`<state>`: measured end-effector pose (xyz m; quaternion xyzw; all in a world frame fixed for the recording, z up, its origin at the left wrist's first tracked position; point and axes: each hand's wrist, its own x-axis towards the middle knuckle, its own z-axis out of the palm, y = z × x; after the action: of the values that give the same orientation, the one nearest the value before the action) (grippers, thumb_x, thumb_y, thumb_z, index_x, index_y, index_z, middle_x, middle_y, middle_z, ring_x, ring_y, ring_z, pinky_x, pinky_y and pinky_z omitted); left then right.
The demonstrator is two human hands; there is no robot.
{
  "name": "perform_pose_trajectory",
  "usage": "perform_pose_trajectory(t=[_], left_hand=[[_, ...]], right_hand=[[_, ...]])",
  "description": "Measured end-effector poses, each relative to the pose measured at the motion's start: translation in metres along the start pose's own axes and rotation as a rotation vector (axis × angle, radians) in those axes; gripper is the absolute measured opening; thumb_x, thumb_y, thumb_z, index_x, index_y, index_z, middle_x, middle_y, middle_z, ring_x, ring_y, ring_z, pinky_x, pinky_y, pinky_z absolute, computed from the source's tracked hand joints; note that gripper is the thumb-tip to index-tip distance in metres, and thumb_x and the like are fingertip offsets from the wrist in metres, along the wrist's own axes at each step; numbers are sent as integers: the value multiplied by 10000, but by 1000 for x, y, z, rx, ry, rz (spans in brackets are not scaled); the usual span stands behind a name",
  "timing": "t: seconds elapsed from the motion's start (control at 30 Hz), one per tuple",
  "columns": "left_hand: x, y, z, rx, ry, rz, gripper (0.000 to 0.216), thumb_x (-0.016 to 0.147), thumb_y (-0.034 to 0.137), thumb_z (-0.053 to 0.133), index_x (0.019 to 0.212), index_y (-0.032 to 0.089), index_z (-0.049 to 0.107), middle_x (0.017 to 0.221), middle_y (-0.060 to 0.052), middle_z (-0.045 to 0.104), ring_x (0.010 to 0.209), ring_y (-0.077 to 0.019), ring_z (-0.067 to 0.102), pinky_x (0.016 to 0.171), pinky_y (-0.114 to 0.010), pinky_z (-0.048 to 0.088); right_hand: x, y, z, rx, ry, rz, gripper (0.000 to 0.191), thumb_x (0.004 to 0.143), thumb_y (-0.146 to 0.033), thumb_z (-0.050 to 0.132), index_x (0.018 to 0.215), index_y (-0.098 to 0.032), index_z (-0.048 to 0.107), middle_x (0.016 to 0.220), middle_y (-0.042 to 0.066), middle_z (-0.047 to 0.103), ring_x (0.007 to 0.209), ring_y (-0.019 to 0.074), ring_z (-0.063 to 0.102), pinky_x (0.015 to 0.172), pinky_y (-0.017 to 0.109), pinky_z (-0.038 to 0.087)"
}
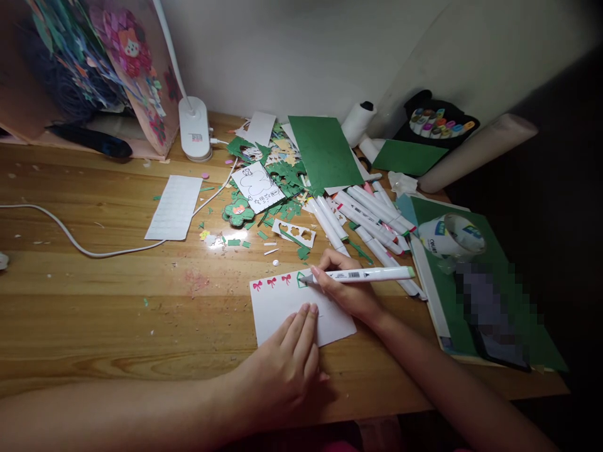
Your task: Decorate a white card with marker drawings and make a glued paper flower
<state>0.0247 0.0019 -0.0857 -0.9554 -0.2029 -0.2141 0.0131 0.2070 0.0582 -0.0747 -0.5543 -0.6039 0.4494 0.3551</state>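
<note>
A white sheet of paper [276, 314] lies on the wooden table, with several red bows drawn along its top edge and a small green outline [301, 280] beside them. My right hand [346, 289] grips a marker [372, 274] with a white barrel and a light green end, its tip touching the green outline. Stretched out flat, the fingers of my left hand [292, 358] press on the lower part of the sheet. Part of the paper is hidden under both hands.
Loose markers [372, 216] and green paper scraps [282, 182] are heaped behind the sheet. A roll of tape [452, 235] and a phone [502, 342] rest on green card at right. The white lamp base [194, 129] stands at the back left, its cable [89, 251] crossing the table.
</note>
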Motion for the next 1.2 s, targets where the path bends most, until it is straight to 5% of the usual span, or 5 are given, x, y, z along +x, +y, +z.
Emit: perform_pose_trajectory(t=[1.2], left_hand=[[1, -1, -2, 1, -4, 4, 400, 923, 356, 424, 976, -8, 580, 1183, -271, 566, 1147, -335, 523, 941, -397, 436]], right_hand=[[1, 1, -3, -170, 55, -89, 294, 800, -270, 527, 554, -199, 383, 545, -44, 379, 523, 107, 349, 491, 239, 280]])
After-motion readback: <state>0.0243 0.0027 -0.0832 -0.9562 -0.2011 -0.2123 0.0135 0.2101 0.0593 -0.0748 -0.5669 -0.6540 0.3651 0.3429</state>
